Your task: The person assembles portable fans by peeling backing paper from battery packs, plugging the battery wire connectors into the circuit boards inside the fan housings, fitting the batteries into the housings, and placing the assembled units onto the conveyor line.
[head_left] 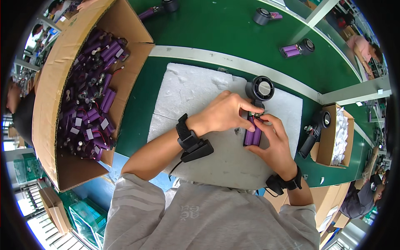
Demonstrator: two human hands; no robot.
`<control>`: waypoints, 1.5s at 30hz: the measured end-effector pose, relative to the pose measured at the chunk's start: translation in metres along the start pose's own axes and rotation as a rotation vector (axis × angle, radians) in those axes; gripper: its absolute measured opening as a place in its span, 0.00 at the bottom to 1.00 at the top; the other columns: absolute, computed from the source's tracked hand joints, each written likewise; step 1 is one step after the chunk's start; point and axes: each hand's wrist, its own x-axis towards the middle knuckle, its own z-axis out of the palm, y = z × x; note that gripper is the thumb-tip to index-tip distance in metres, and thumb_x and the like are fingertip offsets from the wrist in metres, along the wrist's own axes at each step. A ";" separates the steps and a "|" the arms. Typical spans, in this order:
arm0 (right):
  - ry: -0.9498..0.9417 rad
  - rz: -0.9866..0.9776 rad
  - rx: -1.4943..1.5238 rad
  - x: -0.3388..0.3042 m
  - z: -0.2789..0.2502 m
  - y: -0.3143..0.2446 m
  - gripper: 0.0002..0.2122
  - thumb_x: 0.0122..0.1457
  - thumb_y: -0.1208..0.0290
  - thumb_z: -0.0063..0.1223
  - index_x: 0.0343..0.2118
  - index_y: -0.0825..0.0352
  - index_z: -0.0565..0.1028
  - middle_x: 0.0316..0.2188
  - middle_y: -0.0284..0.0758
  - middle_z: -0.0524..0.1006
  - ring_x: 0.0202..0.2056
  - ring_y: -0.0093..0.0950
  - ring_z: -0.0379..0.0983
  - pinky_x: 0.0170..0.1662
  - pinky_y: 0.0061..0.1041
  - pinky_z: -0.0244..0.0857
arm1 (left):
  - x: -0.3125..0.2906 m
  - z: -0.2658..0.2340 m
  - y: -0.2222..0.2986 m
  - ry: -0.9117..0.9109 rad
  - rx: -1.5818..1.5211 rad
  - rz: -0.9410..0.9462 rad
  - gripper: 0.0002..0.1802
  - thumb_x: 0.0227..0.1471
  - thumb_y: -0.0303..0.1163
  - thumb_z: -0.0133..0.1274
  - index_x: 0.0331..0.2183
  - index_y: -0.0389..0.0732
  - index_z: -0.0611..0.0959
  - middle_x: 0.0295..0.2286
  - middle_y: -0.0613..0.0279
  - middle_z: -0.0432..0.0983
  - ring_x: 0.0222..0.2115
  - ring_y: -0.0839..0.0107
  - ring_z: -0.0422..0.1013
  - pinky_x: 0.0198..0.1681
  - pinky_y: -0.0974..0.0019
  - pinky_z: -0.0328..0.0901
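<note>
A small handheld fan with a round black head [261,88] lies on a white foam sheet [183,89], its handle uncovered. In the handle sits a purple battery pack [252,137] of two cells side by side. My left hand [225,111] pinches the handle just below the fan head, thumb and index finger around its upper part. From the right, my right hand [275,143] grips the battery pack, fingertips at its top and thumb near its lower end. Thin wires and a bit of circuit board show between the fingertips, partly hidden.
At left stands a cardboard box [50,112] full of purple battery packs [89,98]. Several other fans, such as one with purple cells [298,49], lie on the green bench [208,25] beyond a pale rail [216,56]. A small box of white pieces [339,135] stands at right.
</note>
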 end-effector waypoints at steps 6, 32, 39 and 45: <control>-0.036 -0.102 -0.188 0.014 -0.009 -0.006 0.34 0.29 0.75 0.74 0.46 0.70 0.73 0.51 0.39 0.67 0.50 0.39 0.67 0.51 0.34 0.66 | 0.000 0.002 -0.010 0.032 0.007 0.136 0.28 0.36 0.30 0.68 0.45 0.47 0.83 0.28 0.60 0.79 0.22 0.74 0.70 0.29 0.69 0.67; 0.116 0.127 0.396 0.029 0.007 0.041 0.04 0.53 0.79 0.57 0.31 0.70 0.75 0.29 0.30 0.74 0.24 0.17 0.65 0.27 0.15 0.58 | -0.062 -0.169 -0.061 1.165 0.731 -0.415 0.21 0.45 0.39 0.60 0.42 0.43 0.81 0.43 0.50 0.76 0.44 0.52 0.72 0.47 0.55 0.66; 0.100 0.086 0.422 0.027 0.006 0.036 0.02 0.53 0.80 0.57 0.29 0.70 0.75 0.26 0.29 0.73 0.23 0.17 0.65 0.27 0.17 0.59 | -0.065 -0.203 -0.112 0.935 1.026 -0.924 0.24 0.48 0.52 0.54 0.47 0.57 0.79 0.45 0.56 0.76 0.45 0.54 0.73 0.46 0.53 0.68; 0.118 0.090 0.405 0.024 0.004 0.036 0.02 0.52 0.79 0.57 0.28 0.70 0.75 0.25 0.32 0.74 0.22 0.21 0.67 0.26 0.19 0.61 | -0.062 -0.216 -0.106 0.931 1.051 -1.022 0.24 0.48 0.53 0.52 0.46 0.57 0.81 0.42 0.56 0.77 0.44 0.56 0.74 0.45 0.55 0.69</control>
